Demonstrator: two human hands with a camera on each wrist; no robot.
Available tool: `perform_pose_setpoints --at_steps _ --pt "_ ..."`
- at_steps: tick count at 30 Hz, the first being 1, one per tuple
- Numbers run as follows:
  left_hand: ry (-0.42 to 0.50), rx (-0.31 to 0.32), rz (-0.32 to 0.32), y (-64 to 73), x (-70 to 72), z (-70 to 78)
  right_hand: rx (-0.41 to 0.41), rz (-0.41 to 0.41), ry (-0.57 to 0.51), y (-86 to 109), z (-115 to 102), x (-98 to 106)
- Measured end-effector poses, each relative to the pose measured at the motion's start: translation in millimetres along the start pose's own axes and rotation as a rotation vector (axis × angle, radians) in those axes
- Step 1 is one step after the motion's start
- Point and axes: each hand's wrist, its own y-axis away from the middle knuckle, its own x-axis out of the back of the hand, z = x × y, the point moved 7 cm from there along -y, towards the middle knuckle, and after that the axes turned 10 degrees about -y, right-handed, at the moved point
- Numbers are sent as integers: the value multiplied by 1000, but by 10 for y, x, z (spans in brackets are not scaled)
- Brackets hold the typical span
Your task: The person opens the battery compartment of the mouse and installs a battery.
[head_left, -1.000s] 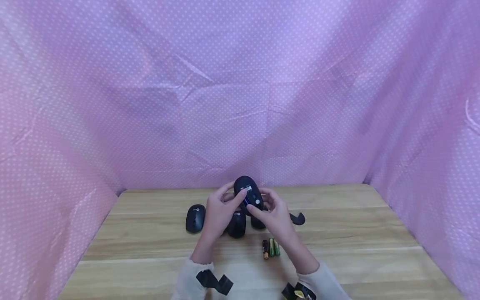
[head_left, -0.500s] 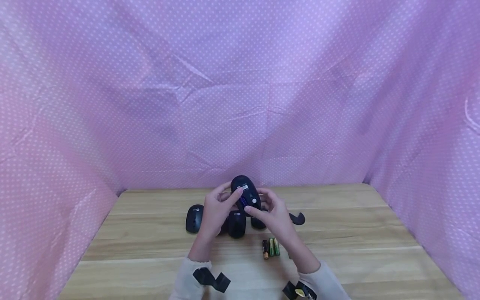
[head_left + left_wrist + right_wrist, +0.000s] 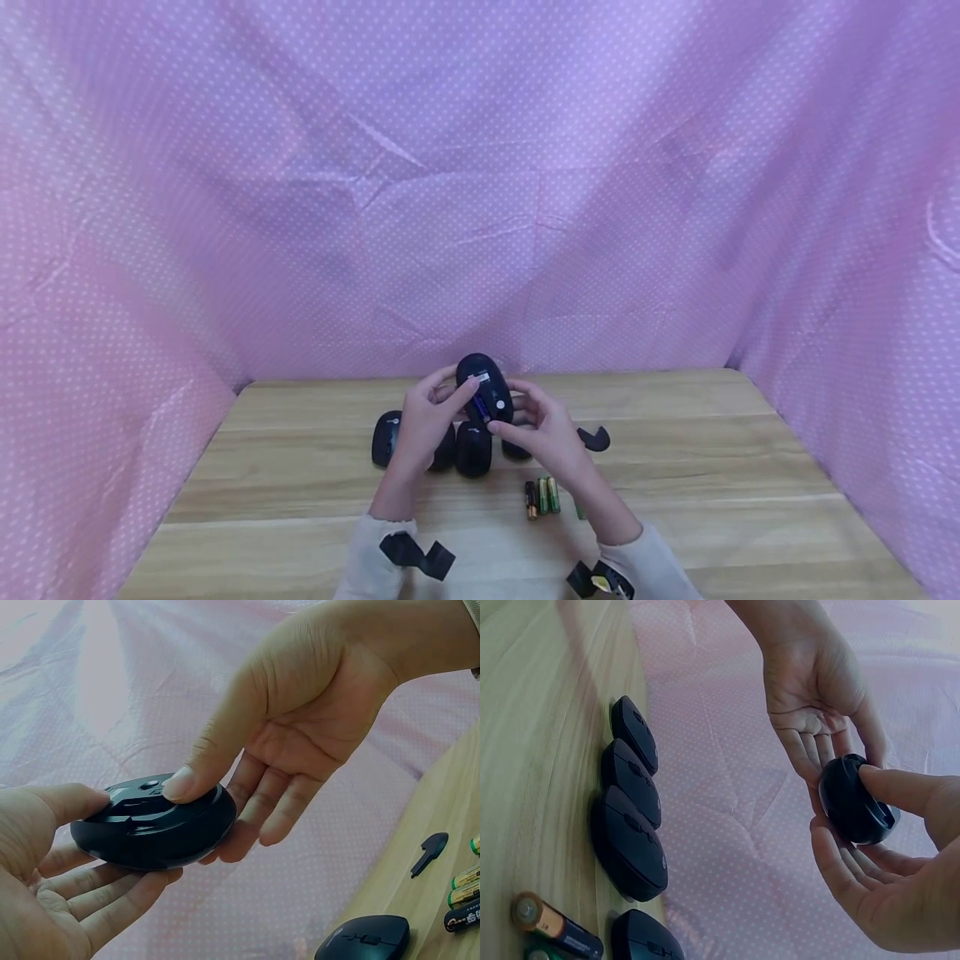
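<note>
A black computer mouse (image 3: pixel 480 385) is held underside up above the table, between both hands. My left hand (image 3: pixel 425 421) grips its left side, thumb on the underside by the white label and fingers beneath. My right hand (image 3: pixel 553 433) holds the lower right end, its thumb tip at the end of a long slot. Inside that slot a bluish-purple strip shows in the head view. The left wrist view has the mouse (image 3: pixel 157 836) side-on, with the right thumb pressing on its underside. In the right wrist view the mouse (image 3: pixel 847 802) sits between the fingertips of both hands.
Several black mice stand in a row on the wooden table (image 3: pixel 300 500), one of them (image 3: pixel 474 450) below the hands. Nearer lie a black-and-copper battery (image 3: pixel 532 500) and green batteries (image 3: pixel 548 495). A curved black piece (image 3: pixel 596 439) lies at right. Pink dotted cloth (image 3: pixel 480 208) surrounds the table.
Both hands and the mouse have shifted slightly left. The right thumb has slid toward the mouse's lower end, baring more of the slot. A green battery now peeks out beside the right wrist.
</note>
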Motion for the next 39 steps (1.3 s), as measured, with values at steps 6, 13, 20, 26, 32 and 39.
perform_pose_setpoints --at_steps 6,13,20,26,32,39 --pt "4 11 7 -6 1 -22 28 -25 80 -11 -28 81" --pt "-4 23 12 27 22 -30 105 9 237 -44 -54 458" --pt "-6 39 26 59 54 -24 108 22 457 -32 3 844" --pt "2 40 23 70 63 -31 87 19 620 43 113 1035" --pt "1 33 9 77 49 -37 24 9 814 77 320 1227" --pt "4 21 9 94 23 -4 -41 -16 937 149 487 1380"
